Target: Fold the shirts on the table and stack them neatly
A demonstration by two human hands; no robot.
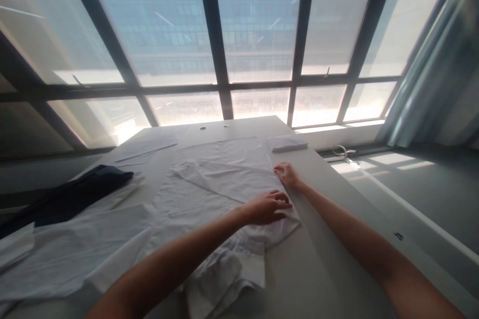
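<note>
A white garment (213, 174) lies spread on the white table, with folds across its middle and a crumpled part hanging toward the near side. My left hand (266, 207) rests on its right part, palm down with the fingers apart. Farther away, my right hand (288, 175) touches the garment's right edge with its fingers bent together; whether cloth is pinched between them is hard to make out.
A folded white cloth (287, 142) lies beyond my right hand. White sheets (145, 148) lie at the far left. Dark cloth (90, 192) and more white cloth (82, 244) cover the left side. Windows and a curtain (422, 75) stand behind the table (310, 239).
</note>
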